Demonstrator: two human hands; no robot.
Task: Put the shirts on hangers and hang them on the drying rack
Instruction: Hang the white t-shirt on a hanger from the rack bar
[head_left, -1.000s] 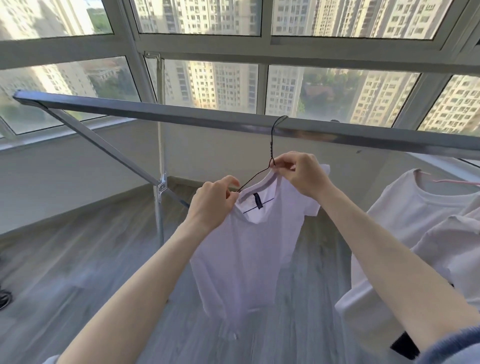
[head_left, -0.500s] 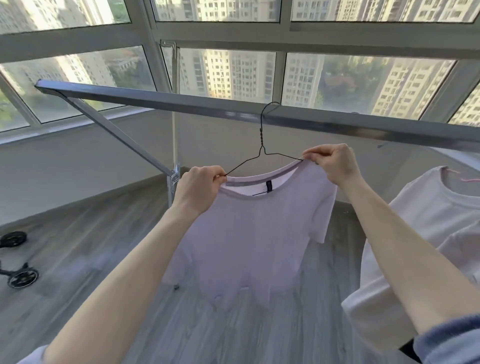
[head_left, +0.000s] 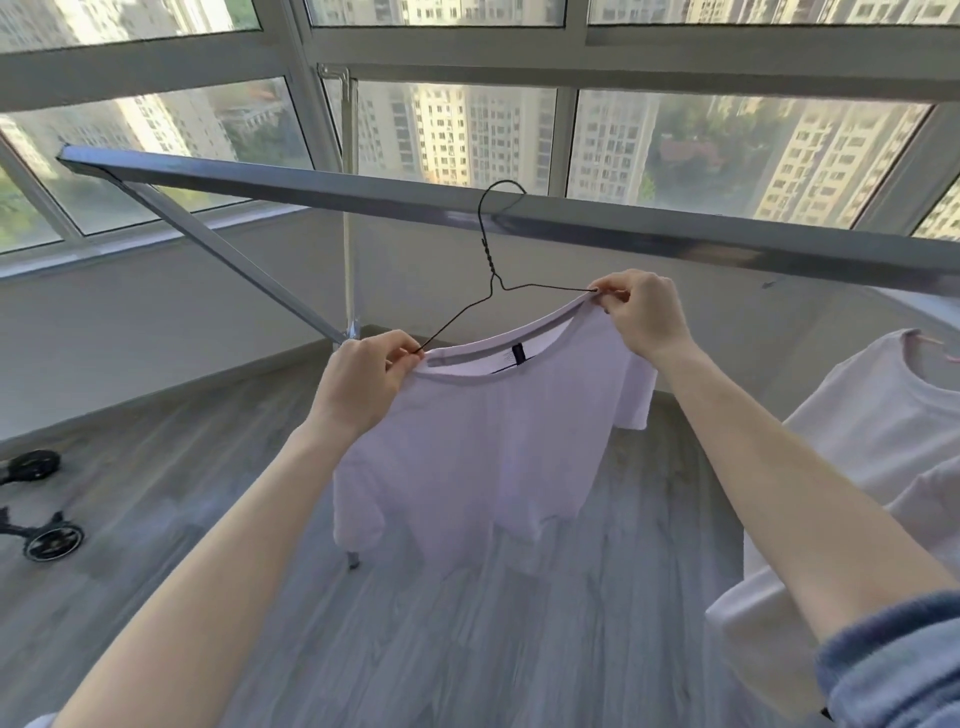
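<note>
A pale lilac T-shirt (head_left: 483, 447) hangs on a thin black wire hanger (head_left: 491, 262) whose hook sits over the grey top bar of the drying rack (head_left: 649, 236). My left hand (head_left: 363, 379) pinches the shirt's collar and the hanger wire at the left shoulder. At the right shoulder my right hand (head_left: 644, 312) pinches the collar and wire the same way. The shirt faces me with its neck label showing, and its sleeves droop on both sides.
Another pale shirt (head_left: 872, 431) hangs on a pink hanger at the right, close to my right forearm. The rack's diagonal brace (head_left: 228, 260) and upright post (head_left: 350, 218) stand at the left. Black wheels (head_left: 49, 540) lie on the wood floor. Windows run behind the rack.
My hands have moved apart along the collar to the shoulders, spreading the shirt flat on the hanger. The hanger's hook has stayed over the bar.
</note>
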